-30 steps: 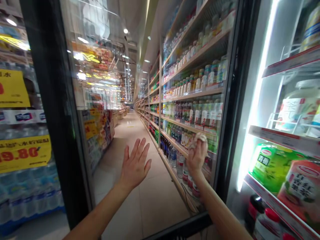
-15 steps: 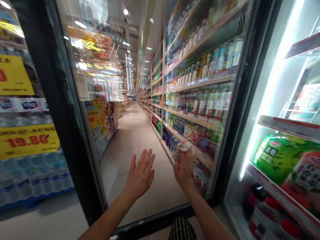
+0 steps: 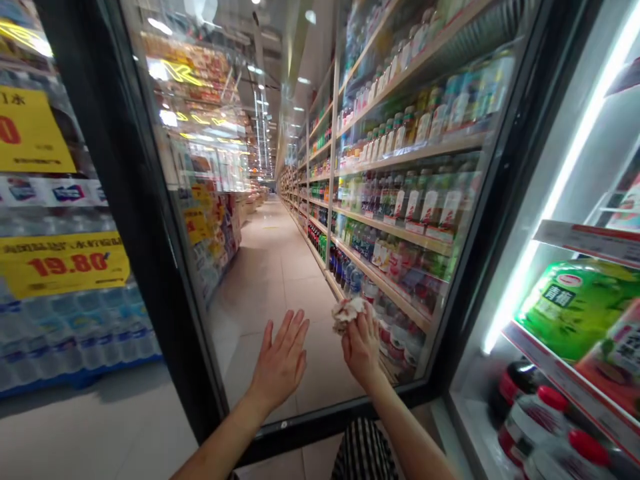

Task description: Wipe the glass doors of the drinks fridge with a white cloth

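Observation:
A glass door (image 3: 270,267) in a black frame fills the middle of the view, and the store aisle shows through it. Against the lower part of the pane lies my left hand (image 3: 281,360), open and flat, fingers stretched, holding nothing. To its right, my right hand (image 3: 363,347) grips a crumpled cloth (image 3: 349,315), whitish with reddish-brown marks, and presses it to the glass. Part of the cloth is covered by my fingers.
An open lit cooler stands at right, with green drink bottles (image 3: 575,307) on its shelf and red-capped bottles (image 3: 535,420) below. Packs of bottled water (image 3: 75,333) and yellow price signs (image 3: 65,263) are at left. A striped garment (image 3: 364,450) shows at the bottom.
My right hand has moved down and left across the glass with the cloth, closer to my left hand. My left hand stays flat, slightly lower in view. The view has tilted downward.

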`<state>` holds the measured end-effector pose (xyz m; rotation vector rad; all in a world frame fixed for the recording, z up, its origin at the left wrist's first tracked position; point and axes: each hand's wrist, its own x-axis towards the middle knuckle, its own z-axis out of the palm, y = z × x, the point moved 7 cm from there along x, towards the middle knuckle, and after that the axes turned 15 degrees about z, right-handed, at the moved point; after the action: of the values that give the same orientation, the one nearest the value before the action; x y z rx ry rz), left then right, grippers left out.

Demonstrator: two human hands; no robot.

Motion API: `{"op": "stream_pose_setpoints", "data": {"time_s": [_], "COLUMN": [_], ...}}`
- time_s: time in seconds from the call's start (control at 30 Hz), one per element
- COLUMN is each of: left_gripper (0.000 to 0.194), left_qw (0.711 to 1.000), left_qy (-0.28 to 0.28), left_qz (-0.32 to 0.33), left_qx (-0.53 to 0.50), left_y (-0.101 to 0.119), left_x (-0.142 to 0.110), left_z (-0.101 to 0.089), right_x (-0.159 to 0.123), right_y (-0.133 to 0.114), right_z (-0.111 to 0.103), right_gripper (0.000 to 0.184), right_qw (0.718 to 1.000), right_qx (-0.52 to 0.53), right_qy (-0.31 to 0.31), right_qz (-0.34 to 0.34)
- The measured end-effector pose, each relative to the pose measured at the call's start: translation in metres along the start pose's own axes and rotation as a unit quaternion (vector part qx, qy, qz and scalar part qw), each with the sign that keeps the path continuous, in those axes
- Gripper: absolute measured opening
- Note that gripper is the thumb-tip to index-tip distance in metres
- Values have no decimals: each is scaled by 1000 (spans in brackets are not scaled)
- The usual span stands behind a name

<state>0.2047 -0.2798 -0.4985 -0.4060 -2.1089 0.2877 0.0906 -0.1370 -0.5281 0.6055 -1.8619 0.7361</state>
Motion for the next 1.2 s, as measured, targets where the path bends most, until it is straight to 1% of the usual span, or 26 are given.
{"op": "stream_pose_setpoints", "data": {"time_s": [0.03, 0.1, 0.13, 0.17, 0.2, 0.23, 0.3, 0.33, 0.37, 0.4, 0.43, 0.5, 0.53, 0.57, 0.6, 0.67, 0.73, 0.77, 0.8, 0.9, 0.93, 0.97, 1.07, 1.1, 1.13, 1.2], "left_gripper": [55, 57, 58, 60, 62, 64, 66, 67, 67, 67, 67, 67, 67, 66, 66, 65, 65, 66, 67, 70, 70, 70, 70, 70, 70, 70], "left_qw": [1000, 1000, 1000, 1000, 999, 999, 997, 996, 994, 993, 992, 991, 991, 991, 992, 992, 993, 993, 993, 992, 991, 989, 987, 986, 986, 984], "left_qy": [-1, 3, 5, 6, 8, 9, 11, 12, 11, 11, 9, 5, 2, -3, -10, -23, -27, -21, -11, 30, 40, 46, 47, 47, 48, 56], "left_qz": [1, -3, -7, -13, -21, -30, -49, -60, -71, -82, -91, -102, -105, -105, -106, -106, -106, -105, -103, -105, -111, -118, -133, -136, -140, -148], "left_qx": [1, 7, 12, 20, 30, 43, 66, 73, 77, 81, 83, 84, 81, 77, 71, 61, 54, 51, 48, 58, 66, 73, 81, 81, 82, 86], "left_y": [0, -5, -9, -14, -20, -25, -37, -42, -47, -51, -54, -57, -57, -57, -56, -53, -50, -49, -48, -48, -50, -52, -61, -64, -67, -71], "left_x": [-5, -15, -19, -24, -28, -31, -36, -38, -41, -43, -45, -51, -54, -57, -61, -69, -77, -81, -83, -86, -86, -86, -88, -89, -90, -91], "left_z": [0, -4, -6, -10, -14, -18, -27, -31, -35, -38, -41, -45, -46, -46, -46, -46, -49, -52, -56, -72, -76, -81, -88, -90, -92, -95], "right_x": [0, 2, 1, 0, -1, -3, -8, -10, -8, -5, 1, 11, 13, 11, 7, -7, -17, -16, -11, 15, 18, 16, -1, 0, 7, 30], "right_y": [10, 32, 36, 31, 16, -5, -56, -76, -89, -96, -96, -88, -87, -90, -98, -125, -153, -163, -170, -181, -185, -192, -216, -222, -226, -232], "right_z": [-2, -7, -8, -6, -1, 4, 13, 14, 13, 10, 7, 2, 2, 4, 8, 18, 23, 24, 24, 23, 23, 22, 23, 24, 25, 26], "right_gripper": [47, 50, 51, 50, 47, 43, 34, 30, 27, 27, 27, 30, 31, 31, 30, 28, 27, 28, 28, 29, 29, 29, 27, 27, 27, 32], "right_qw": [999, 989, 982, 980, 983, 990, 998, 996, 995, 995, 996, 998, 998, 998, 998, 990, 967, 959, 957, 975, 976, 972, 938, 934, 938, 957], "right_qx": [-5, -11, -7, 2, 15, 31, 66, 79, 86, 86, 80, 59, 52, 51, 57, 84, 108, 112, 112, 98, 98, 102, 122, 122, 121, 115], "right_qy": [19, 69, 85, 87, 76, 52, 1, -17, -25, -20, -5, 28, 33, 30, 16, -25, -54, -60, -62, -45, -42, -43, -62, -67, -65, -54], "right_qz": [32, 131, 168, 181, 166, 125, 15, -28, -51, -54, -39, 16, 33, 28, -2, -112, -223, -254, -261, -194, -188, -208, -320, -330, -319, -259]}}
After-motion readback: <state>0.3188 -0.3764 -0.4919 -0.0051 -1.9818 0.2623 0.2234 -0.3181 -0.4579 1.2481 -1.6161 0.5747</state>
